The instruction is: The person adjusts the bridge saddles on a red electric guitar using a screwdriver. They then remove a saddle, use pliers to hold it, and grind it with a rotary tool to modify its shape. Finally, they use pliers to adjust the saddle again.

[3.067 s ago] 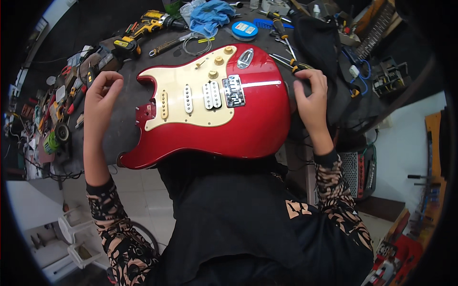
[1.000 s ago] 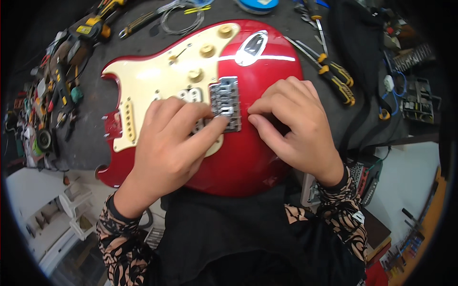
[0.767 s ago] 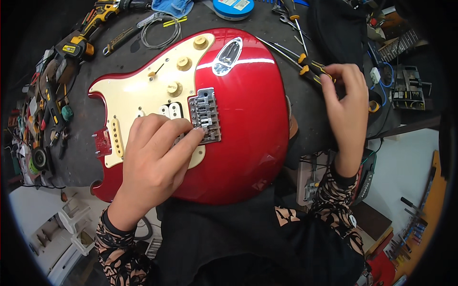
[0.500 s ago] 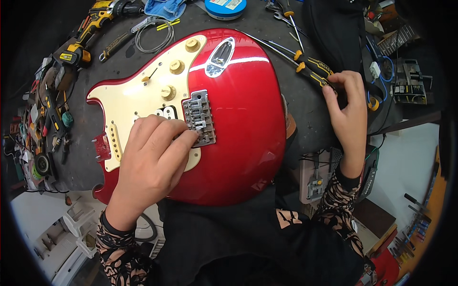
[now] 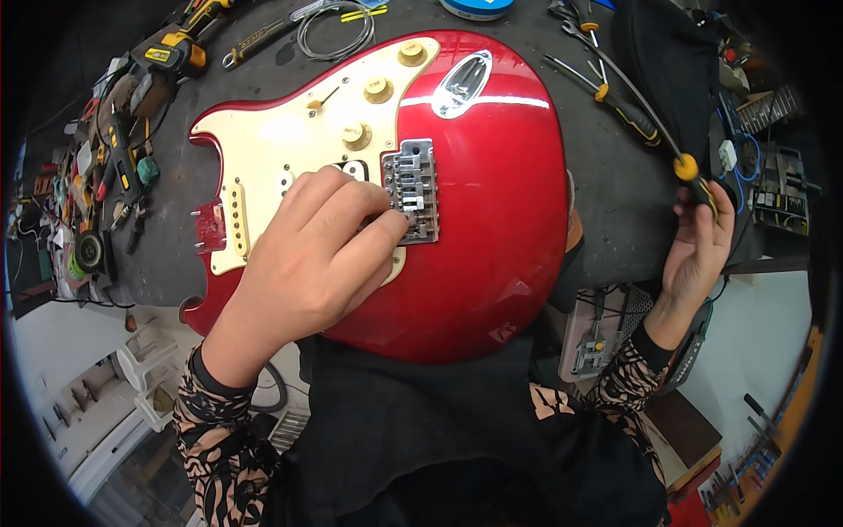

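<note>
A glossy red electric guitar body [image 5: 500, 237] lies flat before me, its cream pickguard [image 5: 290, 132] toward the left. My left hand [image 5: 316, 255] rests over the pickups. Its thumb and fingers are pinched together at the metal bridge [image 5: 421, 180], and the fingertips hide whatever is between them. Off to the right of the body, my right hand [image 5: 698, 246] grips a long screwdriver [image 5: 687, 167] by its black-and-yellow handle. The shaft points up and left, away from the guitar. Beside it, a second screwdriver [image 5: 634, 119] lies on the dark bench.
Beyond the guitar are a coiled wire [image 5: 336, 35], a black-handled tool [image 5: 259, 41] and a blue round tin [image 5: 477, 7]. A yellow cordless drill [image 5: 180, 51] lies at the far left, above cluttered tools. Black cloth [image 5: 667, 70] covers the far right.
My right hand has lifted one screwdriver from beside the other and moved it rightward. My left hand stays at the bridge. The whole view has shifted, with the guitar now farther right.
</note>
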A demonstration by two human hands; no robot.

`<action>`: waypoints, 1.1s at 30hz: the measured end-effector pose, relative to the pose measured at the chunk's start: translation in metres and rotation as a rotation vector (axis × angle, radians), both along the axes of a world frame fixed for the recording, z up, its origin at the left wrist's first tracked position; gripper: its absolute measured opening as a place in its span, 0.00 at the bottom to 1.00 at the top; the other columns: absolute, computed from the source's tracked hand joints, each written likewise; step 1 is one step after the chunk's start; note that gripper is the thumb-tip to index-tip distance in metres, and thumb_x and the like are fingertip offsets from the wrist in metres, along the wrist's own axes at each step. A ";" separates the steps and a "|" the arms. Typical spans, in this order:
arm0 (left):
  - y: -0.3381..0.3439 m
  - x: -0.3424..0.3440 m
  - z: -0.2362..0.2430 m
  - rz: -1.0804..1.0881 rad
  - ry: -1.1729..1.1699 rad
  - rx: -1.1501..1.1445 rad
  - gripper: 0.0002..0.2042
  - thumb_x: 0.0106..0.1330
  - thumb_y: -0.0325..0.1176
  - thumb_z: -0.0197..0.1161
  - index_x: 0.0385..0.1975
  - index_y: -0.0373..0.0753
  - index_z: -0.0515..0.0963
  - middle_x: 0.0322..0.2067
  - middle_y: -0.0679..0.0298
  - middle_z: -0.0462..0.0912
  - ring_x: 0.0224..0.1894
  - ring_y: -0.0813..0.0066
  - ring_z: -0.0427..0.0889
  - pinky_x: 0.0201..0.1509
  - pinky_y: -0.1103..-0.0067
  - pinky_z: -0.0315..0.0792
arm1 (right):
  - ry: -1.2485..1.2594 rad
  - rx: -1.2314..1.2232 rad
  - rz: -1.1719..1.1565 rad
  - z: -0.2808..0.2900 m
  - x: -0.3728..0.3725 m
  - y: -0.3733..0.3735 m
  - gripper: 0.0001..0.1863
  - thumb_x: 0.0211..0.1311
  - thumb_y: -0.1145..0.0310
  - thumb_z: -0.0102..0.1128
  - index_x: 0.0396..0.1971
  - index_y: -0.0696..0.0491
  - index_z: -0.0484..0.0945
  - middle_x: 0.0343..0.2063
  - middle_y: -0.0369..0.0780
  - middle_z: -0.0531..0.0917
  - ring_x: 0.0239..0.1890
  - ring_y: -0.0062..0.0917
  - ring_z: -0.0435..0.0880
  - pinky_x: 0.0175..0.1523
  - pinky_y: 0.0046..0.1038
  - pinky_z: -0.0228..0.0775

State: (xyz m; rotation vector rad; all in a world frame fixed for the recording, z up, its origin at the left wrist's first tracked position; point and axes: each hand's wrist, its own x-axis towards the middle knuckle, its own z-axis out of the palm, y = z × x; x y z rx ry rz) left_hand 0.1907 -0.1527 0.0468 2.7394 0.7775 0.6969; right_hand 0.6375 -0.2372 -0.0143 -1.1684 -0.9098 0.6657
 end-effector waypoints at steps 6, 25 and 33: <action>0.001 -0.001 0.001 -0.021 0.023 -0.005 0.20 0.45 0.17 0.74 0.42 0.33 0.82 0.39 0.57 0.82 0.36 0.58 0.79 0.39 0.67 0.74 | 0.090 0.026 0.178 -0.003 -0.007 -0.016 0.26 0.73 0.66 0.60 0.67 0.54 0.68 0.57 0.50 0.76 0.50 0.27 0.78 0.52 0.26 0.74; 0.003 -0.001 -0.002 -0.005 -0.010 -0.014 0.17 0.48 0.18 0.75 0.40 0.34 0.82 0.38 0.57 0.83 0.36 0.58 0.80 0.39 0.67 0.75 | -0.030 -0.059 0.256 -0.007 -0.046 -0.005 0.23 0.67 0.65 0.66 0.57 0.54 0.69 0.51 0.48 0.78 0.45 0.24 0.81 0.45 0.24 0.77; 0.003 -0.001 -0.003 -0.009 -0.018 -0.005 0.16 0.49 0.18 0.75 0.39 0.33 0.82 0.38 0.56 0.84 0.36 0.57 0.81 0.38 0.67 0.75 | -0.034 -0.066 0.272 -0.006 -0.049 -0.004 0.23 0.67 0.65 0.67 0.57 0.54 0.69 0.51 0.48 0.77 0.45 0.24 0.81 0.45 0.25 0.77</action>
